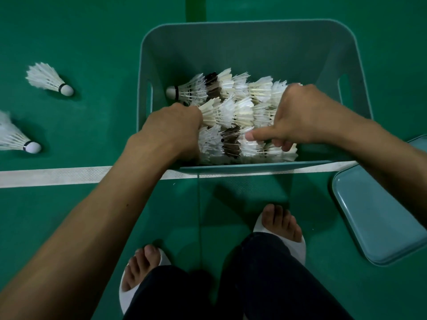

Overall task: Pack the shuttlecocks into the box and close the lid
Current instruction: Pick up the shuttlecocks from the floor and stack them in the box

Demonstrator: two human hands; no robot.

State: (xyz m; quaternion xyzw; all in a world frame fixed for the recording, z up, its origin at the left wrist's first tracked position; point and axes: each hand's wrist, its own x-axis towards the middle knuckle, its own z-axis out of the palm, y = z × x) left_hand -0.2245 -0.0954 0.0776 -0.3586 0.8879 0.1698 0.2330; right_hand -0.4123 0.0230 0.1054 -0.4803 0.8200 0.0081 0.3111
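Where a white line [57, 176] crossed the green court floor [69, 215], a teal box [242, 31] stood with its near edge over that line. Inside lay stacked shuttlecocks in rows, mostly white, a few dark-feathered. The left hand [175, 130] curled round the left end of the middle row of shuttlecocks [233, 112]. The right hand [298, 114] gripped its right end, thumb stretched left over the near row. Two loose shuttlecocks [46, 79] lay on the floor at the left, corks pointing right. The lid [379, 215] lay flat at the near right. A lighter green stripe [196, 8] ran beyond the box.
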